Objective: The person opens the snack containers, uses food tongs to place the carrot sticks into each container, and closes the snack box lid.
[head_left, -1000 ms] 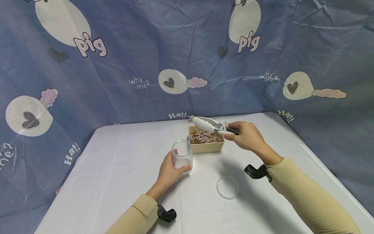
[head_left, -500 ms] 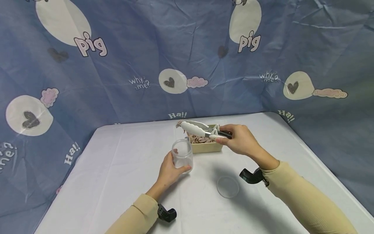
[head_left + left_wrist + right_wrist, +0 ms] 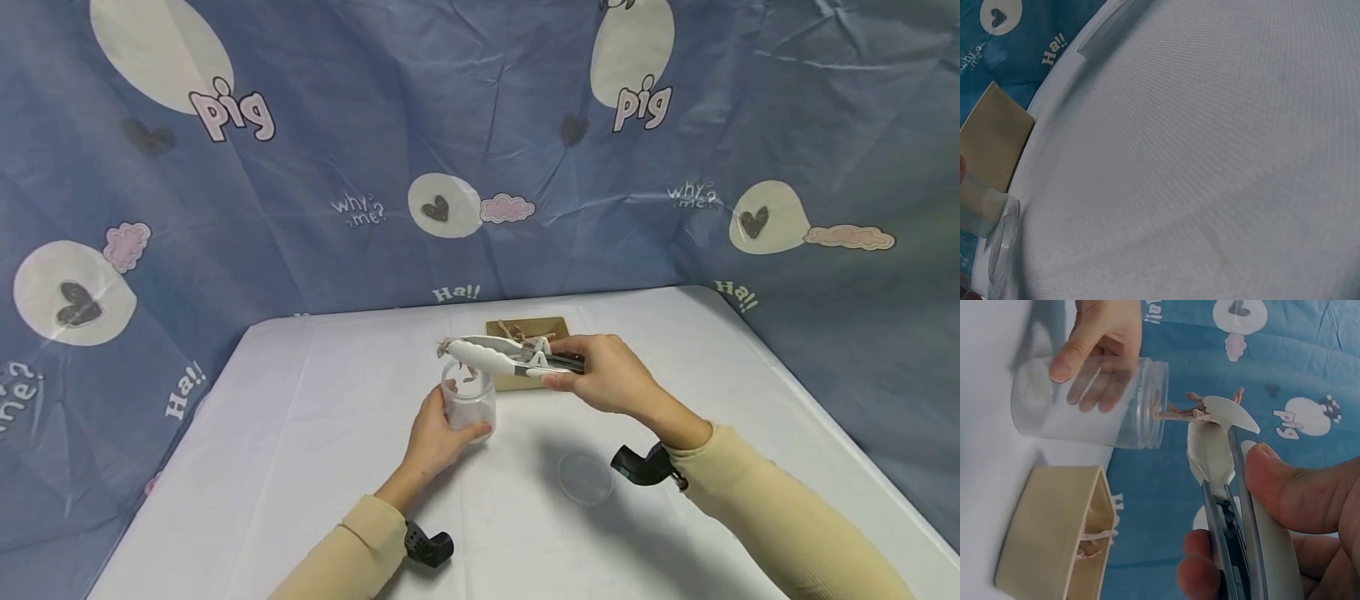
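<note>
My left hand [image 3: 437, 437] grips a clear plastic jar [image 3: 472, 408] that stands upright on the table, fingers round its far side and thumb at the front. White-tipped tongs [image 3: 483, 357] are held in my right hand [image 3: 611, 377], their tips just above the jar's mouth. Brownish-pink strips [image 3: 1194, 412] are pinched between the tong tips, and in the right wrist view one strip hangs into the jar's opening. Behind the tongs sits a cream box [image 3: 525, 383] with more strips inside, partly hidden. In the left wrist view only the lower jar [image 3: 1000, 244] and fingertip edges show.
A round clear lid [image 3: 585, 479] lies on the white-covered table [image 3: 315, 467], right of the jar and in the right arm's shadow. A blue printed cloth [image 3: 300, 208] hangs behind the table.
My right hand has carried the tongs and strips left and down, from above the box to over the jar's mouth. My left hand and the jar have stayed put.
</note>
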Tool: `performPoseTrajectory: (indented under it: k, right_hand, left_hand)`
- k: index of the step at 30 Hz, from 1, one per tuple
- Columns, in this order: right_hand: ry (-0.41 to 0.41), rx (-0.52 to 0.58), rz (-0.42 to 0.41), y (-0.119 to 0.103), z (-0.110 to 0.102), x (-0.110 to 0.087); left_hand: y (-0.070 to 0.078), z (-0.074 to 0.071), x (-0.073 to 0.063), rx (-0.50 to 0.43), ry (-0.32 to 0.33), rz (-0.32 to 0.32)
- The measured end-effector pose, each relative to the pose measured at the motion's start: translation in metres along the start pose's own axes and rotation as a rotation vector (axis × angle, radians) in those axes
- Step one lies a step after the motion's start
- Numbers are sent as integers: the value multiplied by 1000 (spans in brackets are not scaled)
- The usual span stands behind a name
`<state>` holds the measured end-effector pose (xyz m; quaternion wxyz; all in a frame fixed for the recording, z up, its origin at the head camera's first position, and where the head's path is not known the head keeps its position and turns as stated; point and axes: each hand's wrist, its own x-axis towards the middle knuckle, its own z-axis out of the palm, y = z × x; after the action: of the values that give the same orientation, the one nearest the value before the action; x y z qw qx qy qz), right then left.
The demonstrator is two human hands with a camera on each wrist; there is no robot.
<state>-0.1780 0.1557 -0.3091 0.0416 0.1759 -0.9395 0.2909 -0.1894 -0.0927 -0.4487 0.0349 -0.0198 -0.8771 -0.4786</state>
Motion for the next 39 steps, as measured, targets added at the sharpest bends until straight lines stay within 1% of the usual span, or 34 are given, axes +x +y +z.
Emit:
performPoseTrajectory:
  k: [6, 16, 29, 36, 39]
  right_hand:
    - [-9, -42, -2, 4, 3, -2]
    - [-29, -104, -14, 7, -3, -6]
    - [-55, -135, -11, 9, -7, -7]
    - [-78, -137, 9, 8, -8, -7]
    - [-84, -141, 7, 8, -8, -7]
  left_hand:
    - [1, 0, -1, 1, 2, 1]
    - [1, -1, -1, -9, 7, -1]
    - [1, -1, -1, 9, 3, 5]
    - [2, -1, -1, -4, -5, -3]
    - [1, -1, -1, -6, -2, 5]
